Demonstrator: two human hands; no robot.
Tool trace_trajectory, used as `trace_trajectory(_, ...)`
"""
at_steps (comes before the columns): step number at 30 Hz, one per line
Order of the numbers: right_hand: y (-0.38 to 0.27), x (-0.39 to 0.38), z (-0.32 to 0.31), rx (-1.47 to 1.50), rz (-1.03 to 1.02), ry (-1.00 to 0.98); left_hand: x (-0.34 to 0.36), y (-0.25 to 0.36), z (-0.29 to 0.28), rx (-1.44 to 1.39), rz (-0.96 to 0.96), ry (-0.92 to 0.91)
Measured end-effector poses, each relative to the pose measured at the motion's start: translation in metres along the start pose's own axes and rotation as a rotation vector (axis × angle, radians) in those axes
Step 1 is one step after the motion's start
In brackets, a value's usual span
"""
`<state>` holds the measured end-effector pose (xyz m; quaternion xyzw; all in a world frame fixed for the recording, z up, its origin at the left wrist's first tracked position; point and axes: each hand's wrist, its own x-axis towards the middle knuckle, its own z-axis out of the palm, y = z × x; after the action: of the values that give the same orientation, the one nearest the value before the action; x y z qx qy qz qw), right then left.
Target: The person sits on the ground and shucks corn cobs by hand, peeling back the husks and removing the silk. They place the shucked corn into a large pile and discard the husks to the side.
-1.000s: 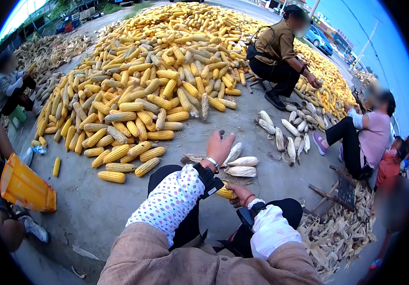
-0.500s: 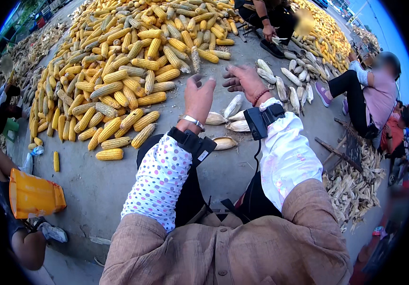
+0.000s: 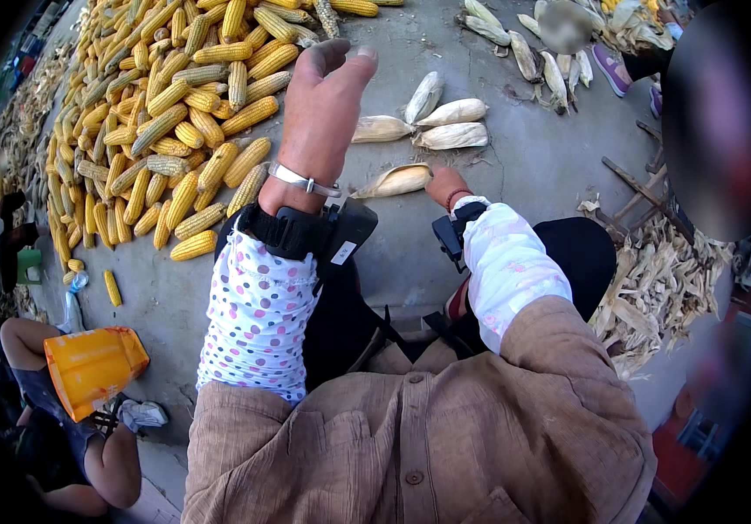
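Note:
My left hand (image 3: 323, 109) is raised over the ground beside the pile, thumb and fingers apart, with nothing in it. Lower and to the right, my right hand (image 3: 444, 185) has its fingers closed at the right end of a corn ear (image 3: 396, 181) still in its dry husk. Yellow kernels show through a gap in that husk; the fingertips are partly hidden. Just beyond lie several husked-over corn ears, among them a pale one (image 3: 451, 136) and one standing at a slant (image 3: 425, 96).
A big pile of bare yellow corn cobs (image 3: 192, 113) spreads at the left. Loose husks (image 3: 655, 288) heap up at the right by a wooden stool (image 3: 642, 192). An orange bucket (image 3: 96, 371) is near a seated person's legs at the left. More unhusked ears (image 3: 559, 79) lie far right.
My right hand has come down and back to the nearest husked ear and closed at its end. My left hand stays raised and open. The view has tilted downward.

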<state>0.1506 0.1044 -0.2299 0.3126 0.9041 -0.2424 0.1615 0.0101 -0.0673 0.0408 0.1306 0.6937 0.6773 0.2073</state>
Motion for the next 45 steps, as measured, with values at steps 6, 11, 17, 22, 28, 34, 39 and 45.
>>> trace_trajectory(6,0.006,0.012,0.035,0.053,-0.120,0.113,0.003,0.007,0.015,0.073,-0.004,-0.065)
trace_trajectory(11,-0.004,0.008,0.033,0.026,-0.139,-0.042,0.007,0.006,0.020,0.135,-0.025,-0.077)
trace_trajectory(17,-0.002,0.001,0.039,-0.299,-0.216,0.056,0.009,0.008,0.020,0.145,-0.066,-0.080)
trace_trajectory(22,0.007,0.004,0.053,-0.223,-0.311,0.171,0.012,0.007,0.019,0.199,-0.072,-0.084)
trace_trajectory(28,0.006,0.011,0.059,-0.173,-0.290,-0.003,0.010,0.012,0.020,0.126,-0.110,-0.079)
trace_trajectory(34,-0.031,-0.005,0.068,0.033,-0.299,-0.217,0.009,0.015,0.014,0.057,-0.092,-0.056)
trace_trajectory(39,-0.016,-0.014,0.087,0.231,-0.072,-0.291,0.007,0.015,0.011,0.059,-0.095,-0.036)
trace_trajectory(45,0.034,-0.021,0.057,0.317,0.337,0.049,0.006,0.022,0.010,0.106,-0.126,-0.108)
